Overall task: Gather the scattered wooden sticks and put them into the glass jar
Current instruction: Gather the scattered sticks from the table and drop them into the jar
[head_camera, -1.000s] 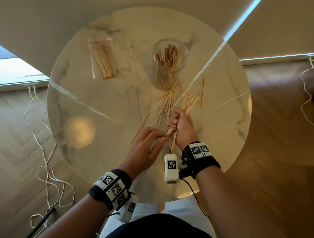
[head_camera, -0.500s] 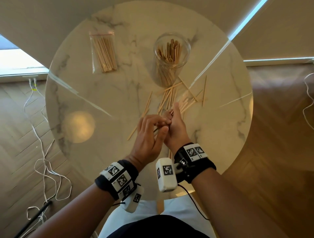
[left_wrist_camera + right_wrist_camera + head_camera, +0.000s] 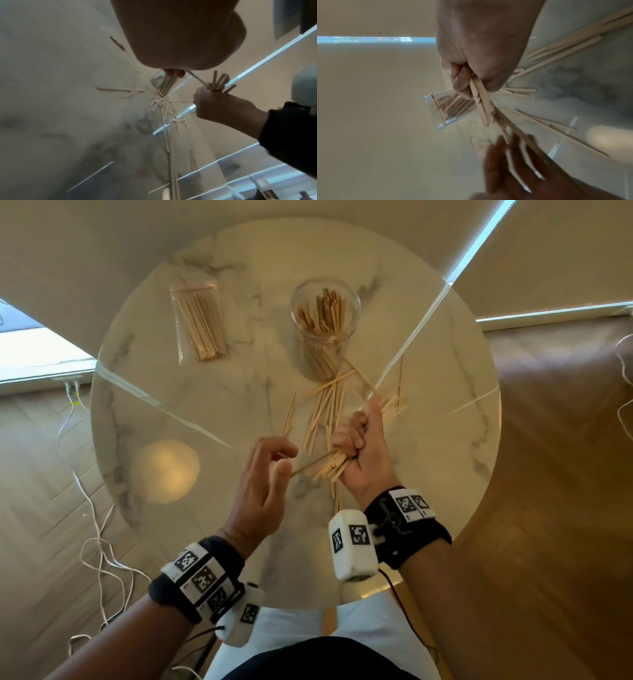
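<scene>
A glass jar (image 3: pixel 356 316), partly filled with wooden sticks, stands upright at the far middle of the round marble table (image 3: pixel 239 392). Several loose sticks (image 3: pixel 325 405) lie fanned out between the jar and my hands; they also show in the left wrist view (image 3: pixel 137 92). My right hand (image 3: pixel 359 440) grips a bundle of sticks (image 3: pixel 330 465) in its fist, the ends jutting toward the left. My left hand (image 3: pixel 287 462) is just left of it, fingers curled. Its thumb and fingers pinch the end of one stick (image 3: pixel 311 463) that runs into the bundle (image 3: pixel 482 105).
A clear plastic bag of sticks (image 3: pixel 200 326) lies at the far left of the table. White cables (image 3: pixel 92 508) trail over the wooden floor on the left. A single stick (image 3: pixel 399 381) lies to the right of the jar. The table's near edge is close to my lap.
My left hand has drawn back to the left from the right fist, and one stick now spans the gap. The right hand still holds the bundle, its fist turned slightly.
</scene>
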`<state>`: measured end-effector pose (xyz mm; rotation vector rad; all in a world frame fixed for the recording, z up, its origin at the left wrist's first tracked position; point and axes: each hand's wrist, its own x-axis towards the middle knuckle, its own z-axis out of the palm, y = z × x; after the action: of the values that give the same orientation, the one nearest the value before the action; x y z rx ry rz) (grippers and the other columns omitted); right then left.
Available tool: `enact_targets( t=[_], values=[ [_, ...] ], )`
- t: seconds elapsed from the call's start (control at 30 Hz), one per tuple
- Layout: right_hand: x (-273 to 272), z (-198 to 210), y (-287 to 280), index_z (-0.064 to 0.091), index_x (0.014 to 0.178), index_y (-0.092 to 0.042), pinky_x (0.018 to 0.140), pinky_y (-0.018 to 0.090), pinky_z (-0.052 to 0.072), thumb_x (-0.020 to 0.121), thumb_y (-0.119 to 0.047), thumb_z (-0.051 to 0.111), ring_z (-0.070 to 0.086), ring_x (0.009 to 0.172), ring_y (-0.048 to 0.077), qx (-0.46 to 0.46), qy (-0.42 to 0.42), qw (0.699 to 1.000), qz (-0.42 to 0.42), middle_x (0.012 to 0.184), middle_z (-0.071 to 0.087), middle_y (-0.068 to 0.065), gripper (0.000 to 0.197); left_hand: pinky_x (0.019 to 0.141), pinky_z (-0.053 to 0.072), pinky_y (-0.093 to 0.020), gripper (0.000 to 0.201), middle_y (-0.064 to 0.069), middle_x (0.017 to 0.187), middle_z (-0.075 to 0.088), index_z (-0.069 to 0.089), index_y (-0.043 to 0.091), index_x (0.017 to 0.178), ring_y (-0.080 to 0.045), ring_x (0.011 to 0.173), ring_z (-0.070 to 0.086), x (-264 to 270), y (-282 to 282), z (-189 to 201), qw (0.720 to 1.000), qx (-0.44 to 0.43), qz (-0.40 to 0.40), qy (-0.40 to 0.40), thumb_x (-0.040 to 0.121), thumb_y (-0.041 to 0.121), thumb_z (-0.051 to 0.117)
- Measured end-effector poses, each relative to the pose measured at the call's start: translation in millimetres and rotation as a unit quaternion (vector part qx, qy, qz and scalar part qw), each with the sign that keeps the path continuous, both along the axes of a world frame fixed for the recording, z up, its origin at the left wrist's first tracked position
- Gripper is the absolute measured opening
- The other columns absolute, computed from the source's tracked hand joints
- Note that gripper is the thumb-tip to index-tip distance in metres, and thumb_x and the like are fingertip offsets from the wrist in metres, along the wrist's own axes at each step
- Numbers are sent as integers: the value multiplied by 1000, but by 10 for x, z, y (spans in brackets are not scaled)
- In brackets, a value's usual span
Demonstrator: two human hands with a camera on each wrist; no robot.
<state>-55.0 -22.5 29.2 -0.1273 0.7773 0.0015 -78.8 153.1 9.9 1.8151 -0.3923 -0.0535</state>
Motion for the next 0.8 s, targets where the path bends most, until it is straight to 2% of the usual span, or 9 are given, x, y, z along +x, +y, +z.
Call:
enact_targets(
  t=[0.1,0.2,0.27,0.33,0.43,0.57,0.7,0.8],
  values=[
    [33,-12,-111,38,65,-21,32,19,28,98,-51,60,26,36,4,-25,10,999,-17,53,25,-8,50,64,50,-27,38,-4,81,60,60,9,97,-14,70,59,-23,144,-3,998,4,-10,63,108,40,41],
    [29,-28,-9,35,68,-23,35,19,30,96,-55,60,25,39,6,-74,32,997,-14,58,23,-7,50,59,42,-24,29,4,71,52,54,22,83,-10,60,48,-29,18,34,998,29,-18,47,107,31,41],
    [10,-40,106,36,67,-23,37,19,30,96,-50,62,25,38,6,-78,37,996,-2,54,26,-7,48,61,39,-22,28,8,72,48,50,26,81,-6,62,45,-1,-146,93,999,25,-3,23,107,30,39],
    [-5,-43,164,38,67,-22,37,18,27,98,-44,63,26,37,6,-49,35,998,4,51,28,-8,46,65,38,-20,26,9,76,47,50,21,85,-4,68,44,42,-273,112,1000,22,20,-3,107,30,38],
    [-11,-51,113,43,67,-21,37,17,22,99,-43,62,25,36,5,-15,23,1000,5,49,27,-8,43,74,40,-31,26,10,88,46,50,20,96,-12,78,45,56,-331,60,997,52,29,-53,109,39,37],
    [-51,-33,107,50,68,-19,34,17,23,101,-49,56,26,35,5,-16,5,998,58,48,27,-8,45,85,40,-37,31,9,104,52,50,21,106,-8,95,45,12,-374,-8,986,108,7,-130,109,46,34],
    [-84,43,73,45,65,-20,36,18,25,98,-55,56,25,37,6,-50,8,995,83,51,25,-7,50,91,40,-34,41,3,110,53,50,16,112,-11,100,47,102,-306,-7,984,103,-28,-140,107,55,36],
    [-138,87,-12,42,62,-22,37,20,21,99,-52,56,22,39,6,-107,15,986,128,54,22,-7,50,92,42,-27,51,-5,107,54,53,4,111,-17,97,52,284,-121,105,988,53,-57,-137,107,53,38]
  ],
)
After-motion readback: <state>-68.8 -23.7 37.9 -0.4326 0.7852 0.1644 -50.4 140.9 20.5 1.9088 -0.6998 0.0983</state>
